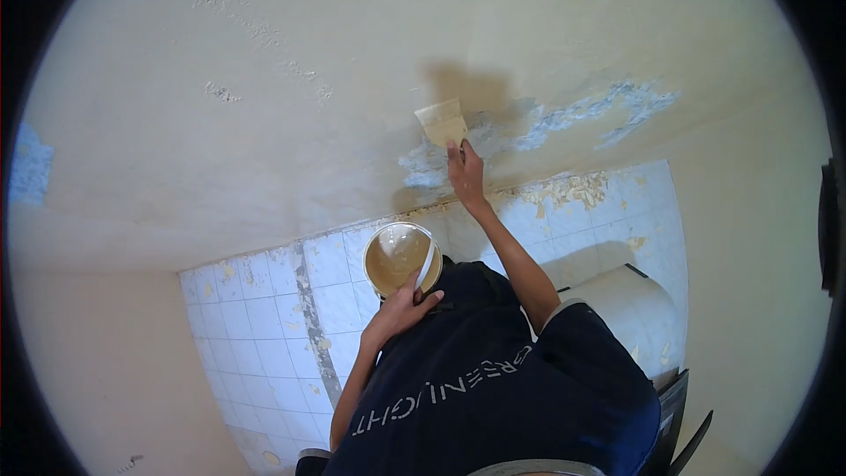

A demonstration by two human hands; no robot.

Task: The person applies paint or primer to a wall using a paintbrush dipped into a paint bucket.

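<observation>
My right hand is closed round the handle of a wide scraper, whose blade points up toward the wall. Blue patches show through the beige wall coat beside and below the blade. Close to my body, my left hand holds a round bucket at its rim and white handle. Light brown material lies inside the bucket.
Flakes of beige debris lie on the white tiled floor along the wall's base. A pale rounded object stands at the right, with a dark item below it. Another blue patch is at far left.
</observation>
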